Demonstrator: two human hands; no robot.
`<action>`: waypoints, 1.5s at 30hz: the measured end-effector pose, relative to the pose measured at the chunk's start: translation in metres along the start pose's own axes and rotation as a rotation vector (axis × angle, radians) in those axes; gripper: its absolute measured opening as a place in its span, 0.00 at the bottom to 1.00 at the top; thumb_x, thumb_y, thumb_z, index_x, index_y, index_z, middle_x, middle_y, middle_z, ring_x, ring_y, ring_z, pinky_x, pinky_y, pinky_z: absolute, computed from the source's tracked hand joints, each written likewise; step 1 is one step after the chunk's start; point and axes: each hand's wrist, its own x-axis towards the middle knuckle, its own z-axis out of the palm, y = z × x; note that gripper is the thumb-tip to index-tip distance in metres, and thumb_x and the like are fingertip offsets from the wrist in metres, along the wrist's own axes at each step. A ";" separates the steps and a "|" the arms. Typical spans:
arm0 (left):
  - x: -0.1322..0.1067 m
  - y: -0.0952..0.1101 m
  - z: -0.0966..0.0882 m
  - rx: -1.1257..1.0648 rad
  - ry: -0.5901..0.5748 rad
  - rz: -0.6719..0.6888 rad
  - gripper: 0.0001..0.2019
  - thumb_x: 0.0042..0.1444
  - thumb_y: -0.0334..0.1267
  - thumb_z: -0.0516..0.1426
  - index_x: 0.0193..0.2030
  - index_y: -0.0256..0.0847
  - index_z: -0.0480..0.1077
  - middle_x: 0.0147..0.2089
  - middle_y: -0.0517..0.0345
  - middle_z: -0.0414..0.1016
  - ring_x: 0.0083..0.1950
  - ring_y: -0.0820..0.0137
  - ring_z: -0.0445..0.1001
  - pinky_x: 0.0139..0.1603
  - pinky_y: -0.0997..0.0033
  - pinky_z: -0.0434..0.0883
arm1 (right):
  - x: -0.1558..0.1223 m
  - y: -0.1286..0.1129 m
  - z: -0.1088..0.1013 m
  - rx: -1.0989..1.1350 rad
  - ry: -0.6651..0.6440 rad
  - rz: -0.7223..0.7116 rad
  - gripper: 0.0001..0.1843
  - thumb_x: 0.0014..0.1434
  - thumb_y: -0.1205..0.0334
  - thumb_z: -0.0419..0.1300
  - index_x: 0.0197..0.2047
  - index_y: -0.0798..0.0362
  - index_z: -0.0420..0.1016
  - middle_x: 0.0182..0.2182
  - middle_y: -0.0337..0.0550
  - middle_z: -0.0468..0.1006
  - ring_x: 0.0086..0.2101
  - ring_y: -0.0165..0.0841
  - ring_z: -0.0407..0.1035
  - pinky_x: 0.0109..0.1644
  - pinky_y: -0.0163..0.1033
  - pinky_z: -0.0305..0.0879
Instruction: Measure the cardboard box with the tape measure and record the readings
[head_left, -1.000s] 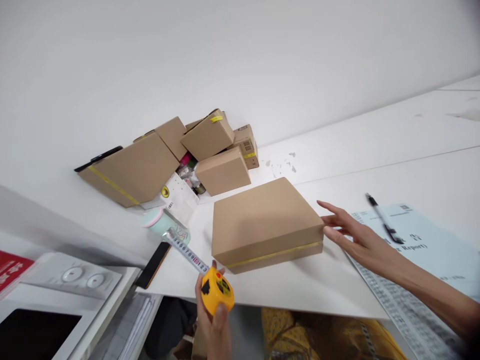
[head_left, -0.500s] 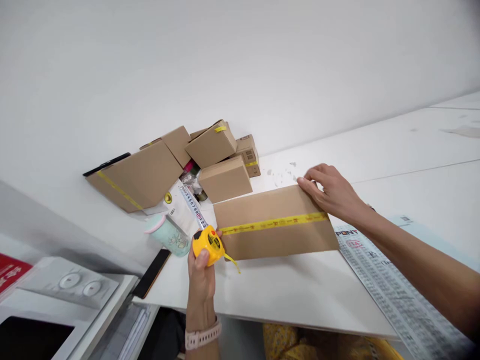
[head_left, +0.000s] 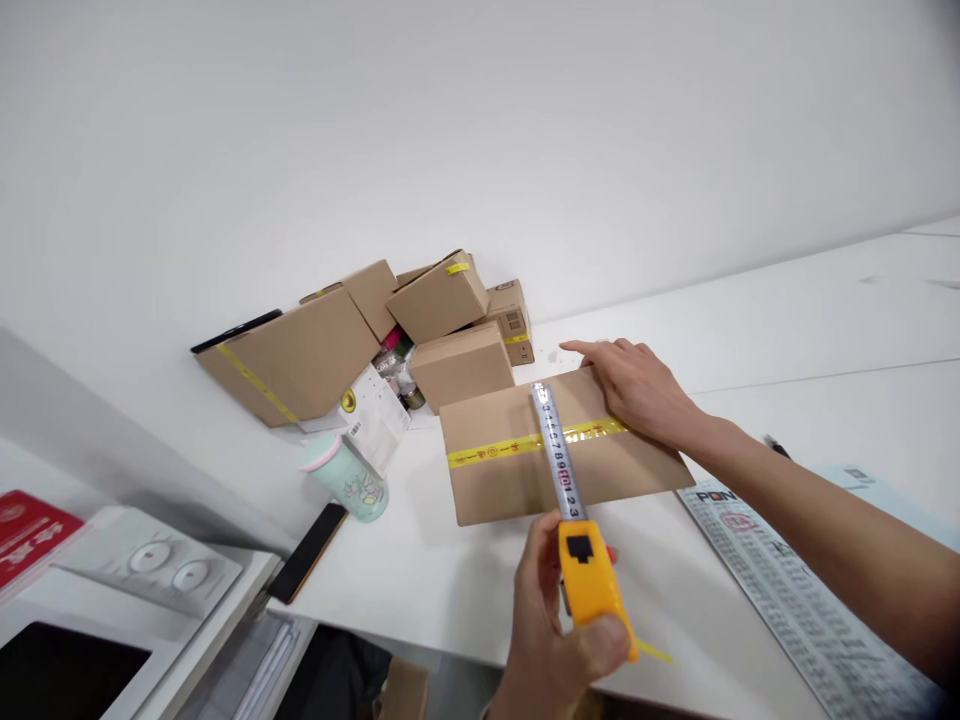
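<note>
A flat cardboard box [head_left: 510,470] with a strip of yellow tape lies on the white table [head_left: 750,330]. My left hand [head_left: 551,640] grips a yellow tape measure [head_left: 592,585]; its metal blade [head_left: 556,450] reaches across the box's top towards the far edge. My right hand [head_left: 637,390] rests on the box's far right part, fingers stretched out and pressing down beside the blade's tip.
A heap of several cardboard boxes [head_left: 420,320] leans against the wall at the back left. A mint cup [head_left: 345,478] and a dark phone [head_left: 306,553] lie left of the box. A printed sheet [head_left: 795,590] lies at the right, a white device [head_left: 150,570] at the lower left.
The box was turned so its taped face points up. My left hand swung the tape measure from the box's left side to in front of it, blade now across the top.
</note>
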 end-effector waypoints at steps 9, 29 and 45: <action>0.030 0.008 0.036 -0.017 0.052 -0.007 0.35 0.43 0.58 0.71 0.53 0.40 0.70 0.44 0.49 0.78 0.47 0.58 0.74 0.49 0.58 0.71 | -0.001 0.000 -0.004 -0.147 -0.034 -0.160 0.39 0.61 0.81 0.46 0.66 0.38 0.70 0.43 0.46 0.78 0.38 0.40 0.64 0.43 0.45 0.55; -0.001 -0.045 0.027 0.136 0.070 -0.084 0.42 0.42 0.51 0.72 0.63 0.41 0.66 0.52 0.46 0.75 0.55 0.54 0.70 0.54 0.59 0.70 | 0.015 0.011 0.005 -0.215 -0.126 -0.210 0.38 0.60 0.80 0.51 0.64 0.32 0.75 0.42 0.44 0.81 0.38 0.40 0.64 0.41 0.44 0.52; -0.003 -0.046 0.005 0.064 0.029 -0.091 0.46 0.38 0.58 0.73 0.63 0.44 0.67 0.50 0.46 0.76 0.51 0.54 0.73 0.45 0.61 0.73 | 0.011 0.007 0.003 -0.148 -0.108 -0.180 0.35 0.63 0.77 0.48 0.64 0.35 0.75 0.41 0.46 0.80 0.37 0.41 0.63 0.41 0.45 0.52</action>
